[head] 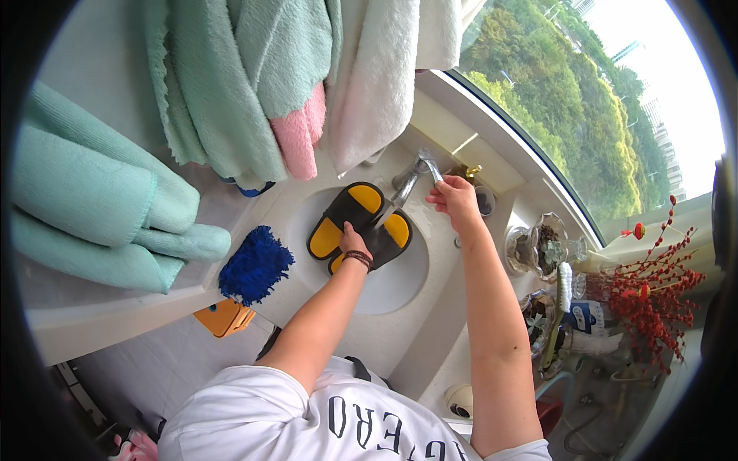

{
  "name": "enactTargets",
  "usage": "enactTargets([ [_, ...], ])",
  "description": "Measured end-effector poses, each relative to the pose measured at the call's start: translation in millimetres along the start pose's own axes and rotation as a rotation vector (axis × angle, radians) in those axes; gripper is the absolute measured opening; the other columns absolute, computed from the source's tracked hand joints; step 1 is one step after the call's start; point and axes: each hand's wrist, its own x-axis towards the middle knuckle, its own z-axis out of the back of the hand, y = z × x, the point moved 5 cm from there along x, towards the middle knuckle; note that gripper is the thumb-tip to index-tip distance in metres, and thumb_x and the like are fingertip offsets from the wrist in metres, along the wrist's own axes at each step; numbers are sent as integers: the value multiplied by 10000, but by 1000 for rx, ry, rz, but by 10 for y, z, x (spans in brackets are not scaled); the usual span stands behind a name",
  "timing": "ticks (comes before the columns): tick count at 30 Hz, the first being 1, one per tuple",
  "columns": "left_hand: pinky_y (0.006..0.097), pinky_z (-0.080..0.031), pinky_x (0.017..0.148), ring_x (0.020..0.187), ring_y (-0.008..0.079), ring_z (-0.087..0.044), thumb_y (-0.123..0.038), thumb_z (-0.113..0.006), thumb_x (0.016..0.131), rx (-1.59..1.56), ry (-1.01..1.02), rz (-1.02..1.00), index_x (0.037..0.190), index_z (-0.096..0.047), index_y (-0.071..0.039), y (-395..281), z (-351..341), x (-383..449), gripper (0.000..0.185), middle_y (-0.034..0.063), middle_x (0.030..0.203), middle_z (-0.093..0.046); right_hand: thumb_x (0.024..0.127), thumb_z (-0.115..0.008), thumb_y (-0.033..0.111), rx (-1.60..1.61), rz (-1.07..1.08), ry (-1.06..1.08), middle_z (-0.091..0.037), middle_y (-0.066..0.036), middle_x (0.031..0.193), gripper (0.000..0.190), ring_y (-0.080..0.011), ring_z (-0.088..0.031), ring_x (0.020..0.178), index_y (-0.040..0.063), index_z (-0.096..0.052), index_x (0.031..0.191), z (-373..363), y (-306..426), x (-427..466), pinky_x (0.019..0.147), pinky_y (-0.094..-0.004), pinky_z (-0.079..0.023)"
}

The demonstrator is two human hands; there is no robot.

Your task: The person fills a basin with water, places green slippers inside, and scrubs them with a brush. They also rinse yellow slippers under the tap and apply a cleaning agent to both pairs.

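Observation:
A pair of black slide slippers with yellow footbeds [364, 197] lies side by side over the white washbasin [398, 288]. My left hand [353, 242] grips them near the middle, its thumb on top and its other fingers hidden. A beaded bracelet is round that wrist. My right hand [454, 199] has its fingertips closed on the lever of the chrome faucet [406, 187]. Water seems to run from the spout onto the slippers.
A blue chenille wash mitt [256, 265] lies on the counter left of the basin. Green, pink and white towels [294, 69] hang above. At the right stand glass planters [545, 245], a white-bristled brush [564, 294] and red berry branches [651, 299]. A window [553, 104] borders the counter.

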Motion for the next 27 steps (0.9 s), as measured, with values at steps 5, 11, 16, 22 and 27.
enactTargets([
  [5,430,-399,998,1190,355,-488,-404,-440,956,28,-30,-34,1317,-426,49,-135,15,60,579,225,1351,-449,906,-555,108,-32,-30,17,-645,-99,836,211,-171,-664,671,-34,-549,1062,61,-134,6,529,-263,-490],
  [11,408,-408,976,1173,348,-500,-401,-461,952,210,33,-195,1290,-443,59,-240,-19,99,571,234,1322,-472,901,-558,88,38,-57,14,-642,-102,831,201,-170,-664,676,-44,-554,1053,60,-160,17,525,-263,-483],
  [16,386,-452,752,825,339,-606,-368,-553,908,877,251,-544,909,-601,47,-147,-145,171,418,215,857,-631,902,-551,77,65,-86,13,-637,-102,834,202,-166,-658,688,-43,-549,1065,47,-124,24,542,-264,-480],
  [22,437,-475,826,933,372,-606,-398,-524,889,1589,681,-613,954,-637,-25,11,-284,-228,396,197,980,-647,907,-542,78,88,-50,0,-633,-104,828,206,-159,-644,682,-56,-551,1063,36,46,16,547,-255,-484],
  [27,448,-473,835,938,367,-609,-389,-504,905,1729,793,-670,949,-641,-29,94,-247,-298,388,192,975,-650,910,-536,75,85,-48,-22,-634,-105,836,221,-159,-641,680,-62,-551,1084,-4,174,29,559,-258,-494],
])
